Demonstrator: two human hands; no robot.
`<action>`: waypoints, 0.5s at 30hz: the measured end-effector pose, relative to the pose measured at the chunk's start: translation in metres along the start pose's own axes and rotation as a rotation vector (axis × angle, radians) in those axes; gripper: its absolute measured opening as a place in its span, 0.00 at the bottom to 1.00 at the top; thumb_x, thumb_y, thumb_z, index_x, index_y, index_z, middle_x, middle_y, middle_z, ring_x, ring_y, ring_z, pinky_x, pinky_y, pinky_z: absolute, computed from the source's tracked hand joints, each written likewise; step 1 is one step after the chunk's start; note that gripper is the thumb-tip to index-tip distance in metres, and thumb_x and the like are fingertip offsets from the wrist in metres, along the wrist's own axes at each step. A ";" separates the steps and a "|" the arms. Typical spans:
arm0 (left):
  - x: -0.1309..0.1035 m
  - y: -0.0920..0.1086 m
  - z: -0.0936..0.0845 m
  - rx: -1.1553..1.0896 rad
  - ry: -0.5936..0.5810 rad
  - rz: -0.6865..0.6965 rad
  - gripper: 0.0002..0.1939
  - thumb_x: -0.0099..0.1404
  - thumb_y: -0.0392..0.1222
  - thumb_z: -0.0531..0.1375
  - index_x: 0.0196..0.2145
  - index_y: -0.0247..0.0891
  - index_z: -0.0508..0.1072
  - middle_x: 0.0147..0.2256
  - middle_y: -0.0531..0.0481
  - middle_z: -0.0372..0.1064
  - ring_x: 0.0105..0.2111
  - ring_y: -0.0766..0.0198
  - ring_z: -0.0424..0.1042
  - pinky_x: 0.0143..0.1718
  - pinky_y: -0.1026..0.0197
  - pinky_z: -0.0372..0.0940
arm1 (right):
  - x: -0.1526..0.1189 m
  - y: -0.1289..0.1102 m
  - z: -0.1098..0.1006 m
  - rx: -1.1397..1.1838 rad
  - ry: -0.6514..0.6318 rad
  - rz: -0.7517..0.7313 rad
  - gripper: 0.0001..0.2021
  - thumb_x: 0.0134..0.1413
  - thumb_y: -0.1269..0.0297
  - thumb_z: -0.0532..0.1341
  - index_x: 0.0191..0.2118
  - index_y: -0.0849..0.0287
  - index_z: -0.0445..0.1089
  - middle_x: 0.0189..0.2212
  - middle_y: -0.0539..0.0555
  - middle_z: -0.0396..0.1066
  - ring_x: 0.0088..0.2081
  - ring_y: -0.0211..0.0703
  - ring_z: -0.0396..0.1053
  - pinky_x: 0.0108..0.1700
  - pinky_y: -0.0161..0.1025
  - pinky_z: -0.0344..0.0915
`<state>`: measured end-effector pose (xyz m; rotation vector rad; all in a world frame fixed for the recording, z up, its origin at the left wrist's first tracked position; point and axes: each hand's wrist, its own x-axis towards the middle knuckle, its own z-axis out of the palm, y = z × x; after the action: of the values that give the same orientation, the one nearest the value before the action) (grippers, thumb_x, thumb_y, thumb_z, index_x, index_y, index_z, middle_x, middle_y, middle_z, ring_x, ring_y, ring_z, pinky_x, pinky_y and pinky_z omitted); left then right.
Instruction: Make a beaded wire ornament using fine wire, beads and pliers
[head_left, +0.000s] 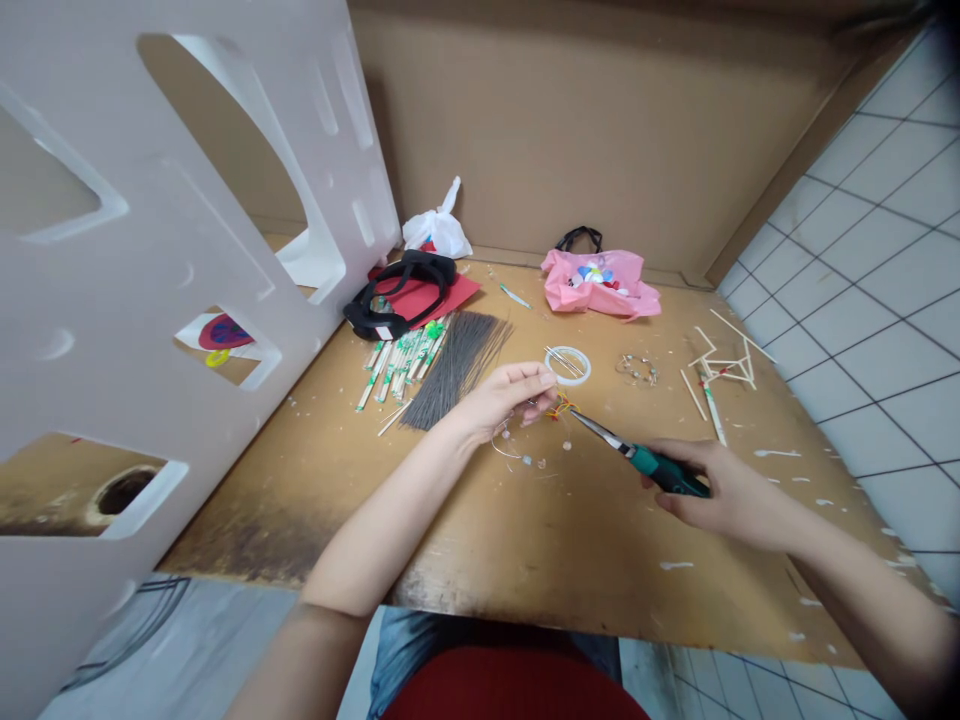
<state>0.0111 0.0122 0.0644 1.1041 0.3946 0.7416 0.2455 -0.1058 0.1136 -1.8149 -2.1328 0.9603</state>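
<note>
My left hand (519,393) is closed in a pinch above the middle of the table, fingertips together. A thin wire with beads (527,460) curves just below and seems to run up into these fingers. My right hand (694,490) is wrapped round the green handles of long-nose pliers (630,452). Their metal jaws point left and reach a small tangle of yellow and red strands (562,405) beside my left fingertips. Whether the jaw tips grip any strand is too small to tell. Right behind the left fingers lies a white ring (576,366) with thin metal pins in it.
Grey wires (454,375) and wrapped chopsticks (397,365) lie left, near a black head strap (405,290). A pink bag (600,285) and white bag (439,230) stand behind. A beaded loop (637,370) and joined sticks (724,372) are right. A white plastic panel (247,200) rises left.
</note>
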 end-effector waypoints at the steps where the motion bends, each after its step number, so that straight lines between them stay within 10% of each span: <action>1: 0.000 -0.001 -0.001 -0.027 -0.012 -0.007 0.16 0.56 0.48 0.62 0.23 0.32 0.65 0.18 0.56 0.58 0.16 0.77 0.55 0.16 0.71 0.49 | 0.001 0.001 0.001 0.004 0.000 -0.008 0.14 0.42 0.69 0.56 0.39 0.58 0.70 0.28 0.50 0.71 0.28 0.39 0.66 0.29 0.34 0.62; 15: 0.002 -0.003 -0.005 -0.226 -0.131 -0.060 0.14 0.57 0.44 0.62 0.22 0.33 0.63 0.17 0.57 0.55 0.14 0.77 0.51 0.15 0.72 0.46 | 0.005 -0.009 0.002 0.059 -0.067 -0.065 0.12 0.42 0.69 0.55 0.37 0.58 0.69 0.28 0.50 0.70 0.30 0.40 0.66 0.31 0.36 0.62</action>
<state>0.0104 0.0160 0.0595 0.9177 0.2253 0.6399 0.2361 -0.1026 0.1160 -1.6982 -2.1640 1.0709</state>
